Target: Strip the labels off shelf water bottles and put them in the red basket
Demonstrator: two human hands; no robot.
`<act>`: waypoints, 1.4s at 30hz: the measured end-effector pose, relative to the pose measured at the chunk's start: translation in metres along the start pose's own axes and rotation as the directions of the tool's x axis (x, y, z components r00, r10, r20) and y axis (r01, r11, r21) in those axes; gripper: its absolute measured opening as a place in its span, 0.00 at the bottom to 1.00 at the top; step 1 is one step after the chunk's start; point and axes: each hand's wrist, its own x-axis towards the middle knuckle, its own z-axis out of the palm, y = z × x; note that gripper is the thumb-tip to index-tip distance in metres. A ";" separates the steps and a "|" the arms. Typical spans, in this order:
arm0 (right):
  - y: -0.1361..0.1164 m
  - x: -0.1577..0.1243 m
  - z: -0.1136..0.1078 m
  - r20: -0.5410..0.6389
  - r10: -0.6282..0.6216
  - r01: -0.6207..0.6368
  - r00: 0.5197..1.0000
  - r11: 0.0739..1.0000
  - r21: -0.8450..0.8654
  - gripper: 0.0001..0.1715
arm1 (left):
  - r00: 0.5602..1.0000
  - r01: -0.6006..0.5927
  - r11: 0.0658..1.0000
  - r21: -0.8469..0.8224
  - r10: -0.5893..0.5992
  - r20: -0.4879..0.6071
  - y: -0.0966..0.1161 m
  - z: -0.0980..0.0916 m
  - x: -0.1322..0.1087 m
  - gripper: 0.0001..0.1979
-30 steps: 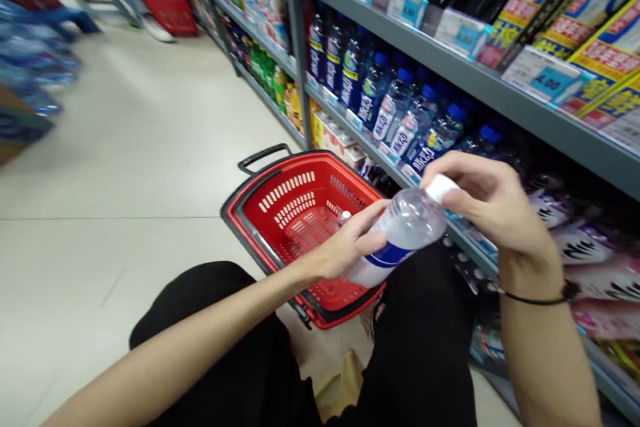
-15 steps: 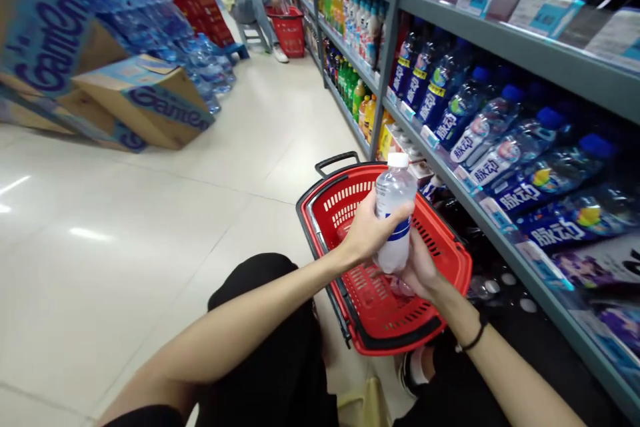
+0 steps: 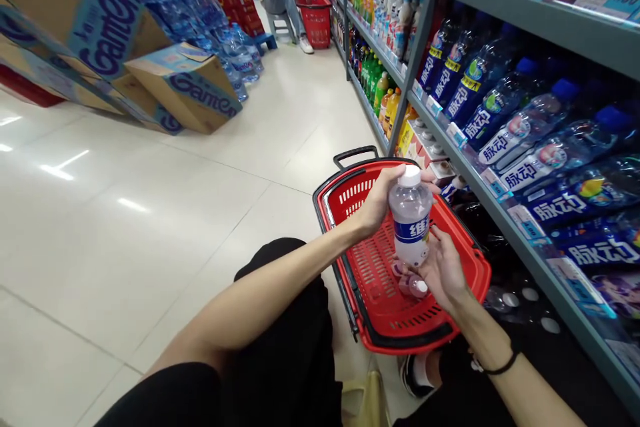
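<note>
I have the bottle [image 3: 411, 210] between my hands over the basket [image 3: 370, 273], its long axis nearly vertical, white cap [image 3: 410, 176] up. My left hand [image 3: 377, 205] curls round its neck; my right hand [image 3: 444, 265], half open, cups its base. Half a second ago my left gripped lower down; now the label's [image 3: 411, 230] big writing faces me.

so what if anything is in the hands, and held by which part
A bottle, held in the left hand by its upper part; the right hand is at its lower end, its grip unclear.
</note>
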 end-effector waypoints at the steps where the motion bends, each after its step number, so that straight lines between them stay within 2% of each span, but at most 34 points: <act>1: 0.000 0.000 0.000 -0.004 -0.006 0.006 1.000 1.000 0.002 0.18 | 1.000 0.007 1.000 0.010 -0.007 0.016 -0.001 0.000 -0.001 0.35; 4: -0.002 -0.002 0.000 -0.019 -0.012 0.012 1.000 1.000 0.005 0.16 | 0.999 0.003 0.998 0.056 -0.006 0.046 -0.004 0.002 -0.005 0.36; 10: 0.000 -0.002 0.001 -0.013 0.031 -0.032 0.999 0.998 -0.054 0.20 | 0.994 -0.092 0.988 0.124 0.083 0.076 -0.002 0.003 -0.010 0.31; 14: 0.003 0.000 -0.001 -0.023 0.018 -0.020 1.000 0.996 -0.084 0.17 | 0.993 -0.104 0.981 0.166 0.092 0.078 -0.004 0.003 -0.011 0.31; 19: 0.005 0.001 0.000 -0.095 0.053 -0.067 0.994 0.987 -0.143 0.19 | 0.982 -0.164 0.972 0.168 0.145 0.117 -0.010 0.003 -0.014 0.29; 25: 0.006 0.003 0.003 -0.165 0.074 -0.101 0.984 0.982 -0.160 0.19 | 0.986 -0.147 0.965 0.218 0.127 0.104 -0.009 0.005 -0.015 0.30; 30: 0.007 0.004 0.003 -0.113 0.054 -0.068 0.992 0.990 -0.121 0.18 | 0.986 -0.158 0.957 0.245 0.142 0.082 -0.009 0.007 -0.015 0.33; 35: 0.009 0.003 -0.001 -0.088 0.084 -0.093 0.993 0.990 -0.109 0.18 | 0.980 -0.191 0.940 0.282 0.167 0.107 -0.005 0.006 -0.014 0.31; 37: 0.008 0.004 -0.003 -0.049 0.088 -0.093 0.995 0.989 -0.112 0.18 | 0.982 -0.182 0.896 0.406 0.146 0.120 0.001 0.003 -0.014 0.28; 39: 0.006 0.006 -0.005 -0.024 0.078 -0.081 0.997 0.988 -0.133 0.18 | 0.976 -0.215 0.767 0.605 0.149 0.159 0.009 -0.002 -0.012 0.25; 40: 0.006 0.008 -0.007 -0.029 0.070 -0.074 0.997 0.987 -0.145 0.18 | 0.968 -0.250 0.658 0.710 0.158 0.195 0.014 -0.006 -0.010 0.24; 42: 0.007 0.014 -0.012 -0.059 0.064 -0.073 0.996 0.982 -0.172 0.18 | 0.950 -0.310 0.383 0.870 0.147 0.275 0.020 -0.016 -0.006 0.25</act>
